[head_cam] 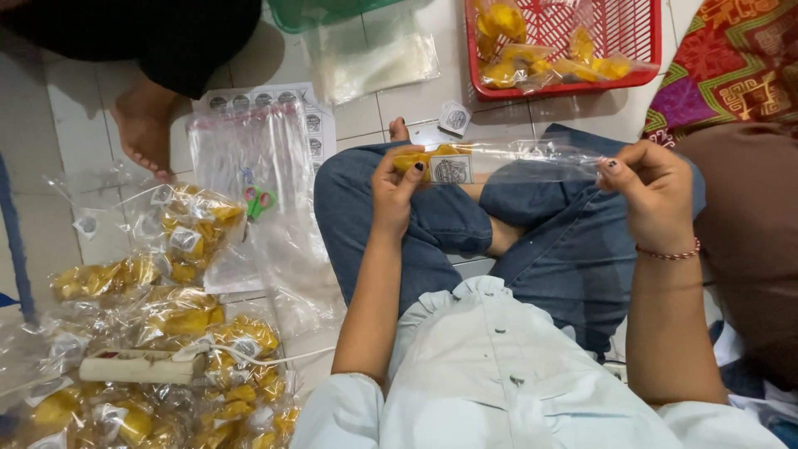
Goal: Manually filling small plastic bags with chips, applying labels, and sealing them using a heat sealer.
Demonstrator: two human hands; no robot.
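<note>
I hold a long clear plastic bag (507,164) stretched sideways above my crossed legs in blue jeans. My left hand (393,185) pinches its left end, where yellow snack pieces and a small white label sit. My right hand (652,189), with a bead bracelet on the wrist, grips the empty right end of the same bag. Both hands are closed on the plastic.
Several filled clear bags of yellow snacks (174,324) lie on the tiled floor at my left, with a white power strip (137,366), small scissors (259,200) and empty bags (249,150). A red basket (644,50) with more bags stands ahead. Another person's bare foot (145,125) rests at upper left.
</note>
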